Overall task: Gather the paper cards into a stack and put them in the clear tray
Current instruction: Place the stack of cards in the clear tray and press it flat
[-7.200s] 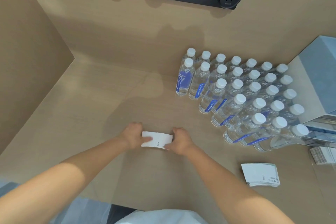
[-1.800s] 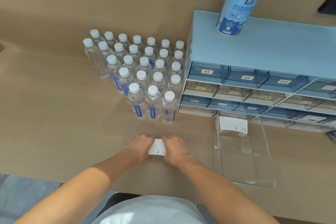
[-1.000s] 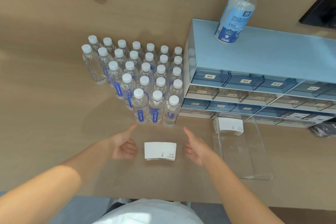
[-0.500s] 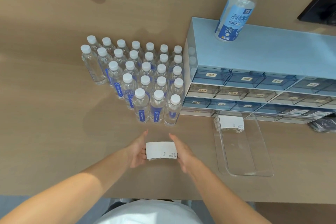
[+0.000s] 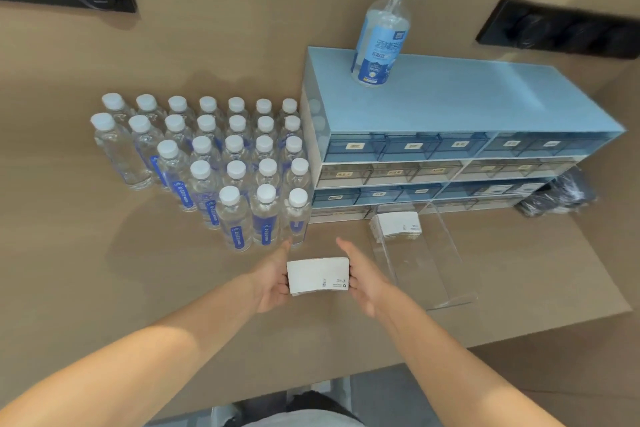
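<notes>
A stack of white paper cards [image 5: 318, 276] sits between my two hands near the middle of the wooden table. My left hand [image 5: 272, 279] presses its left end and my right hand [image 5: 363, 276] presses its right end, palms facing each other. To the right lies the clear tray [image 5: 446, 291], long and shallow. A second stack of cards [image 5: 396, 225] rests in the tray's far end. The held stack is left of the tray, outside it.
Several rows of capped water bottles [image 5: 235, 215] stand just behind my hands. A blue drawer cabinet [image 5: 450, 104] fills the back right, with a spray bottle [image 5: 381, 42] on top. A black bag [image 5: 557, 196] lies at its right end. The table edge [image 5: 502, 333] runs close to the tray.
My hands, spread apart a second ago, have closed in on both ends of the card stack and now hold it squeezed between them.
</notes>
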A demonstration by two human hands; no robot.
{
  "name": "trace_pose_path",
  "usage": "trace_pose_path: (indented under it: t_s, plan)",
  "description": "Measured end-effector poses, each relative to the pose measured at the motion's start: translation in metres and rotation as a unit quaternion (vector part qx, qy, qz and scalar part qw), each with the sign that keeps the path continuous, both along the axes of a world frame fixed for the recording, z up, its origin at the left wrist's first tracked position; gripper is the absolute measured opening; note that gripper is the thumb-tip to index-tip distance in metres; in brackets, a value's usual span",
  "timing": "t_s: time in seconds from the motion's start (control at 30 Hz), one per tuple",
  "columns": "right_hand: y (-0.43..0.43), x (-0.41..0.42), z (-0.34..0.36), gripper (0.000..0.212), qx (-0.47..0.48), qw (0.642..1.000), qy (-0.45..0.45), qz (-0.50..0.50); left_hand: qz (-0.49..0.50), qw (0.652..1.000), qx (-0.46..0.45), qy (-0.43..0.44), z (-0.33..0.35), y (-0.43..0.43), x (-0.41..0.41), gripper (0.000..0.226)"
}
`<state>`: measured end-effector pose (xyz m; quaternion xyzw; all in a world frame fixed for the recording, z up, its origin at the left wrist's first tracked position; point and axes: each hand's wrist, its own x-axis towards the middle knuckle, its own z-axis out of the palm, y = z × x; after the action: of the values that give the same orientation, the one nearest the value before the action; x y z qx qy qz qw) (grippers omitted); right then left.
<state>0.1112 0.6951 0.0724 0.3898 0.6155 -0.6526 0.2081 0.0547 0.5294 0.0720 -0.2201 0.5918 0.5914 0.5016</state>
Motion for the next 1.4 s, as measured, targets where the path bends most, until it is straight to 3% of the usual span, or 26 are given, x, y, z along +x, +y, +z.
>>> trace_pose_path:
  t_s: [0.13, 0.3, 0.5, 0.73, 1.0, 1.4]
  plan:
    - [0.037, 0.01, 0.017, 0.03, 0.005, 0.999, 0.022, -0.026, -0.02, 1.0, 0.014, 0.015, 0.01, 0.039, 0.0, 0.086]
    - [0.091, 0.007, 0.027, 0.045, 0.006, 0.998, 0.06, -0.023, 0.001, 0.999, 0.01, 0.045, 0.02, 0.098, -0.007, 0.078]
    - [0.177, -0.012, 0.037, 0.046, -0.016, 0.995, 0.095, 0.038, 0.031, 0.997, -0.006, 0.071, 0.027, 0.172, -0.018, 0.08]
    - [0.248, -0.001, 0.026, 0.047, -0.048, 0.996, 0.043, 0.058, 0.058, 0.995, -0.052, 0.069, 0.022, 0.238, 0.007, 0.063]
    - [0.265, 0.009, -0.003, 0.05, -0.103, 0.994, -0.002, 0.033, 0.069, 0.994, -0.041, 0.078, 0.018, 0.264, 0.011, 0.059]
    - [0.276, 0.001, -0.01, 0.058, -0.061, 0.997, -0.049, 0.002, 0.122, 0.989, -0.077, 0.015, -0.009, 0.296, 0.018, 0.049]
